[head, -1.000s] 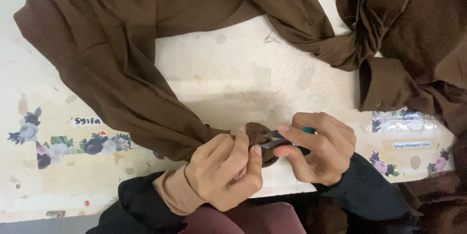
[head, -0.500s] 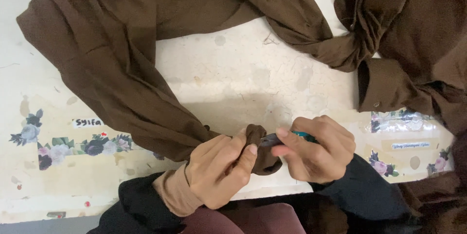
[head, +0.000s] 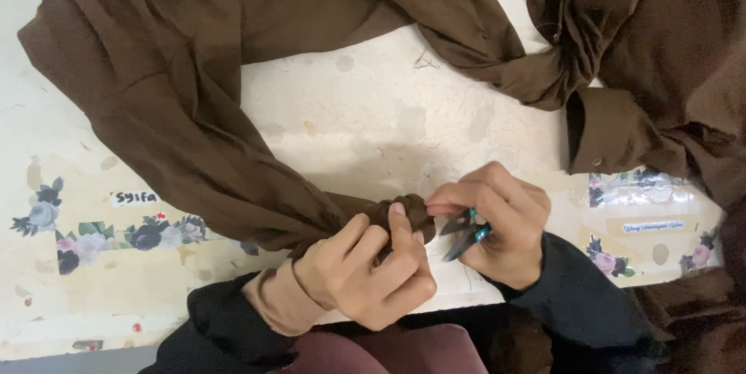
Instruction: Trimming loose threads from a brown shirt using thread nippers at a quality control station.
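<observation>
A person's left hand (head: pixel 365 273) bunches the end of a sleeve of a brown garment (head: pixel 179 110) at the near edge of a pale, worn tabletop (head: pixel 373 125), fingers closed tight around the gathered cuff (head: pixel 404 214) with the thumb pressed on top. The right hand (head: pixel 497 222) is closed around a small pair of thread snips (head: pixel 465 232) with teal handles, the dark blades angled toward the cuff and sitting just beside it. Against the view of 1 second ago, the snips now show more plainly: the blades stand clear of the fabric and slightly parted, where before they were tucked against the bunched cloth and half hidden by the fingers. The left hand has kept its clamp on the cuff and has barely shifted. Judging from this, the trimming at the cuff is between cuts, with the tool drawn back a little from the cloth. The rest of the garment lies spread over the far side of the tabletop, its other sleeve (head: pixel 614 137) with a buttoned cuff resting well apart to the right. Floral stickers (head: pixel 93 238) decorate the tabletop's near edge at left and right. A loose bit of thread (head: pixel 423 61) lies on the bare surface near the garment's folds.
</observation>
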